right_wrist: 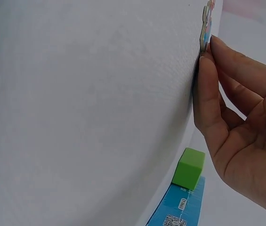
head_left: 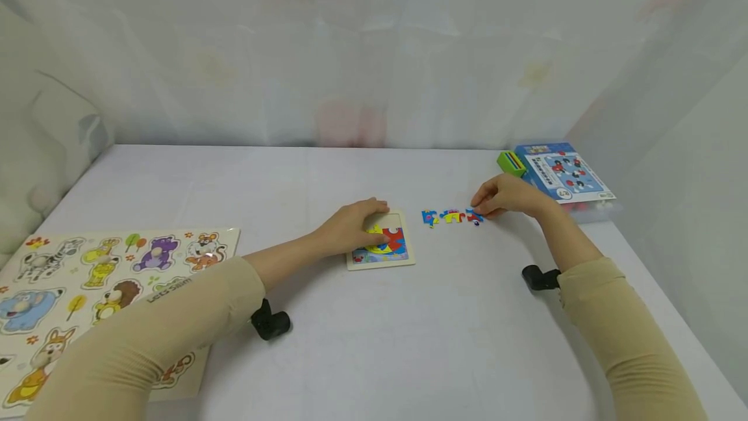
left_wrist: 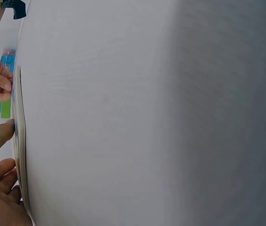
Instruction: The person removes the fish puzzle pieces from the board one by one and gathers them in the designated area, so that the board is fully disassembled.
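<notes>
In from the far edge of the desk (head_left: pixel 362 343), the puzzle board (head_left: pixel 381 266) is spanned, apparently for steadiness, by loosely spread fingers of the left hand (head_left: pixel 346 230). The puzzle piece (head_left: pixel 474 216) nearest the right edge is pinched by the right hand (head_left: pixel 507 195), seemingly because it is thin.

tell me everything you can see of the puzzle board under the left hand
The puzzle board is thin and squarish, with a pale rim that looks wooden. It lies flat on the table, bearing red, yellow and blue pieces, a bare patch near its far edge. The left hand rests on it, hiding some.
</notes>
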Demonstrator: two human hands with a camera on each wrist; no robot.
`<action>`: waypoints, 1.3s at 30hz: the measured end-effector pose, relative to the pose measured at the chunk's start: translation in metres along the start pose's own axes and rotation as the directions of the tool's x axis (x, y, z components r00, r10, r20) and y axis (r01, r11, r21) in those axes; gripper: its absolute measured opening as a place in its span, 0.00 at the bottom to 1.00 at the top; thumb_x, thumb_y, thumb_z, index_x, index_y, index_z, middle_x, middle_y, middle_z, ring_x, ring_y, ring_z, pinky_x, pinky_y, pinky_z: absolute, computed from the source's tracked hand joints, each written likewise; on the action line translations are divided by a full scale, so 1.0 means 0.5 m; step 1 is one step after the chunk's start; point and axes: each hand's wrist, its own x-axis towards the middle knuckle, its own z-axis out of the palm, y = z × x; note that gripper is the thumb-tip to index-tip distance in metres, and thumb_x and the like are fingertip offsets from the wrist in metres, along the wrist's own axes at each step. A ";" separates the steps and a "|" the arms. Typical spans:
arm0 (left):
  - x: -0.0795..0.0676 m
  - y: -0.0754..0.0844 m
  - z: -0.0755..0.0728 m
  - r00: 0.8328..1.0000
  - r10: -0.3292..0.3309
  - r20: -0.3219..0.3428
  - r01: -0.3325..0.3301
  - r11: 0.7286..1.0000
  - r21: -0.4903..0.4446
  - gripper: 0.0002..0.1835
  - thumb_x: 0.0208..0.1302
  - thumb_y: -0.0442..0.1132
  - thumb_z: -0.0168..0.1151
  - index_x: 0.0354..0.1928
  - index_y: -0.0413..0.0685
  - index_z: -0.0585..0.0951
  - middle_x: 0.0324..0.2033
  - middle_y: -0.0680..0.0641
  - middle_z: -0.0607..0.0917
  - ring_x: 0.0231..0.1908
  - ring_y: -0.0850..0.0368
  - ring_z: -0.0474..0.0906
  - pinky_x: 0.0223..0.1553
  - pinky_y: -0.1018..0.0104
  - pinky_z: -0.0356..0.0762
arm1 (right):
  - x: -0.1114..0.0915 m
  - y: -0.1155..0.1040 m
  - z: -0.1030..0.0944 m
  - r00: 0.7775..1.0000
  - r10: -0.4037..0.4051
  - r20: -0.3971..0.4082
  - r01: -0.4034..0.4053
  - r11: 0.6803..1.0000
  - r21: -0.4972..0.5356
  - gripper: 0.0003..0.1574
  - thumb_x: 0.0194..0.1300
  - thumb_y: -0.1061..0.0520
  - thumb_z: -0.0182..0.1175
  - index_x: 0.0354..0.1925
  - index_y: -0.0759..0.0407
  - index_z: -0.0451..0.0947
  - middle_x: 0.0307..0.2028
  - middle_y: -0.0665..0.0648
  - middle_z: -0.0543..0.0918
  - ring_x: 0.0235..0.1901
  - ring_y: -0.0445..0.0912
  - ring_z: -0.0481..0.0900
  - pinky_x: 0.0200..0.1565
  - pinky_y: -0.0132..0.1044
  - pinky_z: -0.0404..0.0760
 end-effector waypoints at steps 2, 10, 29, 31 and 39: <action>0.000 -0.001 -0.001 1.000 -0.001 -0.001 0.001 1.000 0.000 0.35 0.63 0.51 0.67 0.69 0.48 0.70 0.72 0.50 0.70 0.78 0.49 0.55 0.78 0.50 0.55 | 0.000 -0.002 0.000 1.000 -0.007 0.003 0.007 1.000 -0.003 0.19 0.64 0.56 0.66 0.49 0.67 0.80 0.42 0.58 0.86 0.35 0.42 0.82 0.41 0.31 0.86; 0.003 -0.001 -0.004 1.000 0.009 0.009 -0.009 1.000 0.017 0.35 0.63 0.51 0.67 0.69 0.48 0.70 0.72 0.49 0.69 0.78 0.49 0.55 0.78 0.50 0.55 | 0.005 -0.016 0.002 0.999 -0.031 -0.038 0.029 0.998 -0.048 0.18 0.65 0.56 0.64 0.50 0.64 0.81 0.38 0.56 0.82 0.36 0.46 0.81 0.43 0.33 0.85; -0.011 -0.004 -0.039 0.999 -0.003 0.037 0.003 1.000 0.003 0.37 0.65 0.52 0.64 0.73 0.53 0.65 0.74 0.50 0.67 0.78 0.49 0.53 0.78 0.48 0.55 | 0.020 -0.129 0.078 0.969 -0.195 -0.153 0.177 0.976 -0.128 0.14 0.68 0.56 0.61 0.50 0.60 0.82 0.43 0.58 0.85 0.38 0.48 0.82 0.45 0.40 0.86; -0.018 -0.009 -0.046 0.999 -0.010 0.039 0.011 1.000 -0.005 0.37 0.65 0.53 0.63 0.73 0.54 0.65 0.74 0.51 0.66 0.78 0.50 0.52 0.78 0.47 0.55 | 0.019 -0.140 0.088 0.966 -0.210 -0.151 0.191 0.973 -0.129 0.14 0.67 0.56 0.62 0.50 0.59 0.82 0.42 0.57 0.85 0.37 0.48 0.82 0.43 0.39 0.85; -0.038 -0.034 -0.068 0.998 -0.019 0.054 0.019 1.000 0.007 0.38 0.64 0.54 0.64 0.74 0.56 0.63 0.75 0.50 0.65 0.78 0.46 0.52 0.77 0.42 0.55 | 0.013 -0.182 0.120 0.954 -0.269 -0.132 0.253 0.959 -0.128 0.14 0.66 0.55 0.64 0.49 0.57 0.83 0.41 0.55 0.85 0.38 0.47 0.79 0.39 0.31 0.79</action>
